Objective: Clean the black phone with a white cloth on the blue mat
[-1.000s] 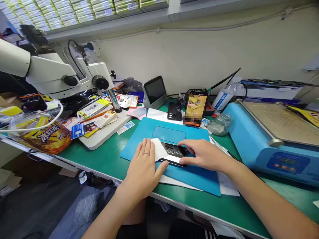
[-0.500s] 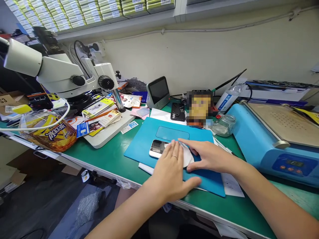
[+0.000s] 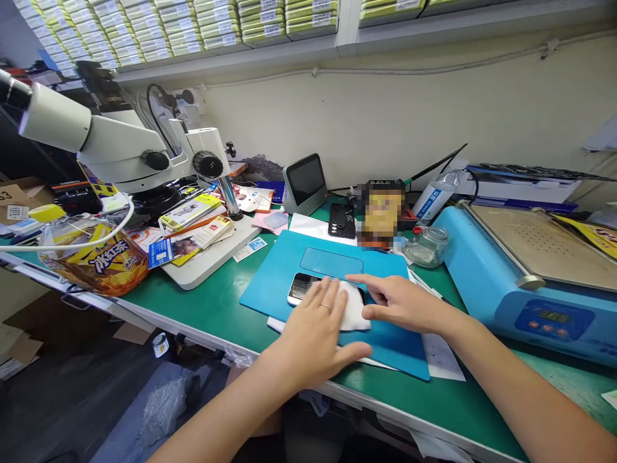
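A phone with a dark, glossy screen and white edge [image 3: 297,289] lies face up on a blue mat [image 3: 267,280]. Across its right part is a white cloth or tissue [image 3: 354,310]. My left hand [image 3: 321,331] rests flat on the cloth and phone, fingers stretched out, thumb apart, a ring on one finger. At the phone's right end is my right hand [image 3: 400,302], index finger and thumb spread around the corner area; whether they touch the phone I cannot tell. A dark-outlined rectangle [image 3: 331,262] shows on the mat just behind the phone.
A microscope [image 3: 125,151] and a drink bottle [image 3: 96,260] stand left. Behind the mat are a small display [image 3: 306,183], a black phone [image 3: 342,220] and a pixelated object [image 3: 384,212]. A glass jar [image 3: 429,247] and blue heating-plate machine [image 3: 530,289] occupy the right.
My left hand has slid slightly left and toward me over the phone, the cloth with it. My right hand stays by the phone's right end. The camera view has shifted slightly.
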`<move>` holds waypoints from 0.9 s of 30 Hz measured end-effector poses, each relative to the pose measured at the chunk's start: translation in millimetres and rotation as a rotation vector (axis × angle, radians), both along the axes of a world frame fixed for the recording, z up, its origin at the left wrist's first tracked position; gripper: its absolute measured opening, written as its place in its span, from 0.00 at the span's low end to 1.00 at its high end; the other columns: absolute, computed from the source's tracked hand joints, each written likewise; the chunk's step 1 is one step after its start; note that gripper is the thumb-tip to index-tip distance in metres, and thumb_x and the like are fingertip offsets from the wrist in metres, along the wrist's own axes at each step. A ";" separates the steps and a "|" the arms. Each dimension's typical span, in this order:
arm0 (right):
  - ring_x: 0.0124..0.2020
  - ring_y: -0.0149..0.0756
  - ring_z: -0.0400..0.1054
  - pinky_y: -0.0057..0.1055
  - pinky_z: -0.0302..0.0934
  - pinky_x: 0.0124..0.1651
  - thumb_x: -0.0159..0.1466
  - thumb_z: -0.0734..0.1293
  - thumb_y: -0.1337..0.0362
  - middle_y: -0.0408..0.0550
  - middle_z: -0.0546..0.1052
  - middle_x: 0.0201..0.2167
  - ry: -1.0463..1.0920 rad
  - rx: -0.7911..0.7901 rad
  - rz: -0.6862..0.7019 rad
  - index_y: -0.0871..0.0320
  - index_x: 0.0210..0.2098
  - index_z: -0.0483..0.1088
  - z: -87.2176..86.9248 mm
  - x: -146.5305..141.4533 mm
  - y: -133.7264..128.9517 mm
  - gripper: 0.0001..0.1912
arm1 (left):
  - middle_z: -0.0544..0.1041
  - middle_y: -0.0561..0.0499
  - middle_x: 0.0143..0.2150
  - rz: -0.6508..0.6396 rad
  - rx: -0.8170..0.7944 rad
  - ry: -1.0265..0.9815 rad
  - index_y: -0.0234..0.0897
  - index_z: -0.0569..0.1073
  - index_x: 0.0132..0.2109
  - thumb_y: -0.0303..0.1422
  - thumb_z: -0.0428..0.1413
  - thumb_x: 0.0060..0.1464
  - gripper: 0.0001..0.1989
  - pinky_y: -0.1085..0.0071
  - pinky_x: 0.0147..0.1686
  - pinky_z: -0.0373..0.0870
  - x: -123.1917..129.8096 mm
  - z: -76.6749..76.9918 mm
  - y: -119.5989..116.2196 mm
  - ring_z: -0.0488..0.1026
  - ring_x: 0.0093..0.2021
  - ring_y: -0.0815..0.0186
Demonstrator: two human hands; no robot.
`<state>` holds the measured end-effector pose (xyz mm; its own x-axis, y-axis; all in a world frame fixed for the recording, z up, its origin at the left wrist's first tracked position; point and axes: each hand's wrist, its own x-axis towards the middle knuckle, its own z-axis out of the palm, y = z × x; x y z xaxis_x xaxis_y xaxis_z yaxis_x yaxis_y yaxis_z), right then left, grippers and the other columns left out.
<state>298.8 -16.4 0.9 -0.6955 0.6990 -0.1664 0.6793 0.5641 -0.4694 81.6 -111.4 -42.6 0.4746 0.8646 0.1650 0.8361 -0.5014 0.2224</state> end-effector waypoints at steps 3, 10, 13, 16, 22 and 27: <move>0.27 0.41 0.67 0.33 0.52 0.30 0.58 0.64 0.28 0.43 0.73 0.26 -0.065 0.014 -0.008 0.53 0.69 0.63 3.0 -2.6 -1.7 0.50 | 0.51 0.31 0.75 0.158 0.008 0.060 0.21 0.54 0.73 0.59 0.37 0.69 0.45 0.50 0.73 0.48 -27.7 -3.4 0.2 0.45 0.76 0.46; 0.29 0.42 0.67 0.33 0.53 0.31 0.55 0.69 0.31 0.43 0.72 0.27 -0.115 -0.026 0.007 0.51 0.69 0.63 2.6 -3.4 2.6 0.51 | 0.51 0.29 0.75 0.296 -0.018 0.139 0.16 0.54 0.73 0.56 0.36 0.70 0.45 0.49 0.73 0.48 -41.2 -1.5 4.6 0.45 0.76 0.45; 0.29 0.41 0.67 0.33 0.52 0.31 0.55 0.69 0.31 0.42 0.71 0.27 -0.110 -0.031 0.009 0.51 0.70 0.62 0.0 -3.0 3.4 0.51 | 0.50 0.28 0.75 0.283 0.016 0.114 0.15 0.53 0.73 0.58 0.37 0.69 0.47 0.49 0.73 0.47 -23.1 -1.8 5.6 0.43 0.76 0.44; 0.27 0.39 0.66 0.33 0.52 0.30 0.57 0.69 0.32 0.41 0.70 0.27 -0.075 -0.029 0.017 0.52 0.71 0.60 -0.8 -1.5 2.5 0.50 | 0.51 0.30 0.76 0.184 0.026 0.060 0.19 0.54 0.73 0.60 0.36 0.68 0.47 0.48 0.73 0.45 0.6 -1.2 5.1 0.42 0.77 0.44; 0.25 0.36 0.62 0.31 0.51 0.28 0.56 0.72 0.35 0.37 0.65 0.23 -0.002 -0.102 0.041 0.53 0.72 0.56 3.5 2.8 2.1 0.53 | 0.54 0.29 0.75 0.045 -0.024 -0.010 0.22 0.58 0.72 0.61 0.36 0.67 0.46 0.44 0.73 0.41 31.9 7.8 1.1 0.41 0.77 0.42; 0.24 0.37 0.63 0.31 0.51 0.28 0.59 0.68 0.33 0.38 0.67 0.23 -0.008 -0.073 0.006 0.52 0.70 0.61 3.7 1.4 0.6 0.48 | 0.51 0.37 0.77 -0.053 -0.059 -0.018 0.32 0.56 0.74 0.59 0.36 0.69 0.41 0.40 0.72 0.41 10.2 12.3 1.1 0.41 0.77 0.45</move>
<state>300.2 -15.9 4.6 -0.6981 0.6806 -0.2223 0.6799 0.5327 -0.5040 91.9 -110.4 -30.3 0.5170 0.8471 0.1232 0.8045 -0.5300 0.2681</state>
